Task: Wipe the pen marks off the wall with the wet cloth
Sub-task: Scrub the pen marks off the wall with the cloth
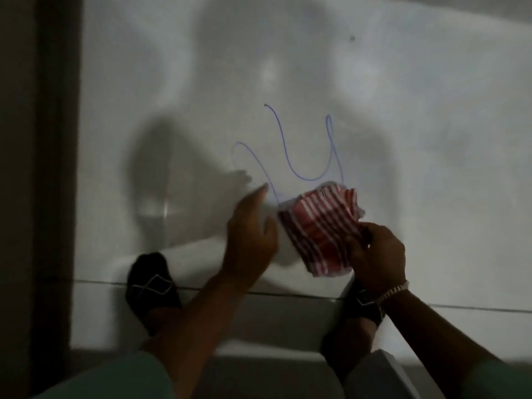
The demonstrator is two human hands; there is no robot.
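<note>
A looping blue pen mark [305, 174] runs across the white wall [431, 139] in front of me. My right hand [377, 254] grips a bunched red-and-white striped cloth [319, 223], held just below the mark's lowest curves and covering its bottom ends. My left hand [250, 231] is open beside the cloth, fingers stretched up toward the left loop of the mark, holding nothing. A metal bracelet sits on my right wrist.
My two feet in dark slippers [152, 286] stand at the wall's base, where a dark seam line runs across. A dark vertical frame or edge [43, 168] borders the wall on the left. My shadow falls over the wall.
</note>
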